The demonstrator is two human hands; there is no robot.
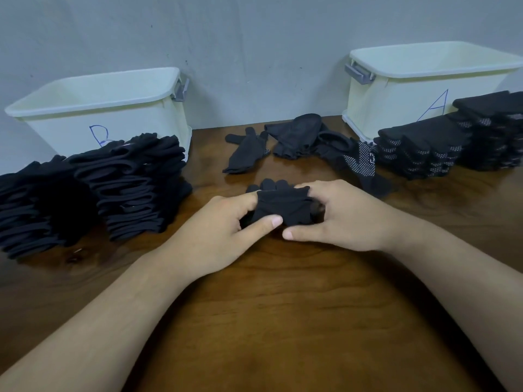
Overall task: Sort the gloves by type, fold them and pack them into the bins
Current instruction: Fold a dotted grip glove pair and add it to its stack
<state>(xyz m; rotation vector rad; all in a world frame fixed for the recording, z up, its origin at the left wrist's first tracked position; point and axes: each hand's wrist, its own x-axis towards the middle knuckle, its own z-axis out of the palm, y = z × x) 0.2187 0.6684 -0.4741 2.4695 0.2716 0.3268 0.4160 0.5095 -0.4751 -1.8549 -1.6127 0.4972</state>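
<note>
A grey wall backs a dark wooden table (283, 321) that carries two pale bins, one marked B (56, 128) at the left and one marked A (396, 108) at the right. In front of B stand stacks of folded plain black gloves (113, 188); in front of A are stacks of folded dotted gloves (441, 145). Between the bins lie a few loose gloves (300, 140), not yet folded. The step in hand looks like folding: the left hand (223, 224) and right hand (348, 216) are close together at mid-table, each pinching an end of a plain black glove (283, 202), thumbs nearest the camera and fingers tucked into the cloth. Next, the fold should be pressed flat and the glove added to the plain stack.
</note>
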